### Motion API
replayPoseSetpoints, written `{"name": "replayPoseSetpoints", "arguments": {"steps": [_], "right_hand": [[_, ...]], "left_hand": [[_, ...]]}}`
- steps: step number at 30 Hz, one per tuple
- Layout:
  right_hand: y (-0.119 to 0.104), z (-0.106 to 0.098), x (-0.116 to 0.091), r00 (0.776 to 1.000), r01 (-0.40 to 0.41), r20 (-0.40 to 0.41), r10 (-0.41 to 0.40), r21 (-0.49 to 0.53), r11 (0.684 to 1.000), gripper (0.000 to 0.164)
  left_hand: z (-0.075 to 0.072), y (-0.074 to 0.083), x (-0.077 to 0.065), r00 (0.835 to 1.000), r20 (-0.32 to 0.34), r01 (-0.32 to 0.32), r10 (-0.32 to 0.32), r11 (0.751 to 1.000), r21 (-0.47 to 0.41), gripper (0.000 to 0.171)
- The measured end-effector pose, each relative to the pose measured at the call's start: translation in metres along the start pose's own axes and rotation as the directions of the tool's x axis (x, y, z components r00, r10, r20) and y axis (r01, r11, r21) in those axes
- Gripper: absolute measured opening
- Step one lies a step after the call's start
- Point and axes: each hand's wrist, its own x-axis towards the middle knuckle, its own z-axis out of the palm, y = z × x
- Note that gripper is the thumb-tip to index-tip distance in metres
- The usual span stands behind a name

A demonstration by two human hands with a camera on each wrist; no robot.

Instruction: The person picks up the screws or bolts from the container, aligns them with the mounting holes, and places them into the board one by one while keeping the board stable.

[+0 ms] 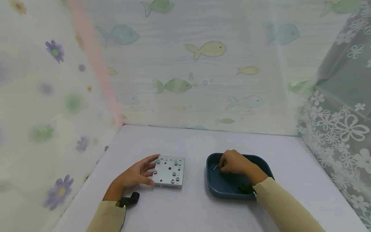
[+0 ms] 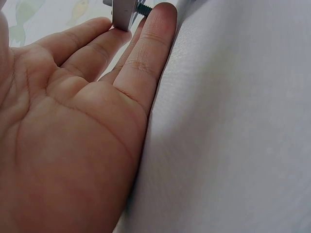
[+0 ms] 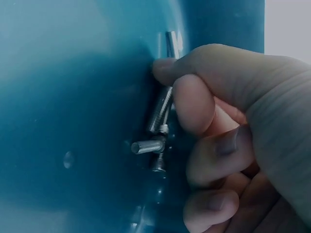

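Note:
A square silver metal plate (image 1: 166, 175) with several holes and socket-head screws is on the left of the table. My left hand (image 1: 135, 174) grips its left side, thumb at the front corner and fingers along the edge. In the left wrist view, a screw's threaded end (image 2: 144, 9) sticks out from under the plate (image 2: 123, 13) beside a fingertip. My right hand (image 1: 235, 162) reaches into a blue tray (image 1: 213, 187). Its thumb and forefinger pinch a slim metal pin (image 3: 171, 43), partly hidden by the fingers. More metal pins (image 3: 147, 146) lie under the fingertips on the tray floor.
A white cloth covers the table (image 1: 191, 212). Behind it hangs a fish-print curtain (image 1: 174, 106), with a flowered curtain (image 1: 58, 129) on the left and white lace (image 1: 345, 138) on the right. A dark wrist strap (image 1: 130, 199) is on the left wrist.

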Motion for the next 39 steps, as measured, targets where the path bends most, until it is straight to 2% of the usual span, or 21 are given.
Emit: {"name": "replayPoseSetpoints", "arguments": {"steps": [8, 15, 21, 30, 39], "right_hand": [[-0.002, -0.005, -0.002, 0.999, -0.024, -0.023, 0.023, -0.039, 0.999, 0.007], [-0.007, -0.013, -0.006, 0.999, 0.036, -0.035, -0.038, -0.044, 0.998, 0.006], [-0.010, -0.018, -0.008, 0.995, 0.084, -0.049, -0.085, -0.014, 0.996, 0.008], [-0.013, -0.024, -0.011, 0.985, 0.155, -0.079, -0.151, 0.056, 0.986, 0.016], [-0.026, -0.029, -0.017, 0.977, 0.174, -0.146, -0.158, 0.108, 0.979, 0.015]], "left_hand": [[-0.001, 0.001, 0.002, 1.000, -0.012, 0.017, -0.017, 1.000, -0.003, 0.115], [-0.001, 0.001, 0.001, 1.000, -0.018, 0.024, -0.024, 1.000, 0.005, 0.114], [-0.002, 0.001, 0.001, 1.000, -0.008, 0.024, -0.024, 0.999, -0.029, 0.115], [0.000, 0.002, 0.002, 1.000, -0.012, 0.021, -0.022, 0.999, -0.032, 0.116], [0.000, 0.002, 0.001, 1.000, 0.002, 0.011, -0.011, 0.999, -0.046, 0.115]]}}
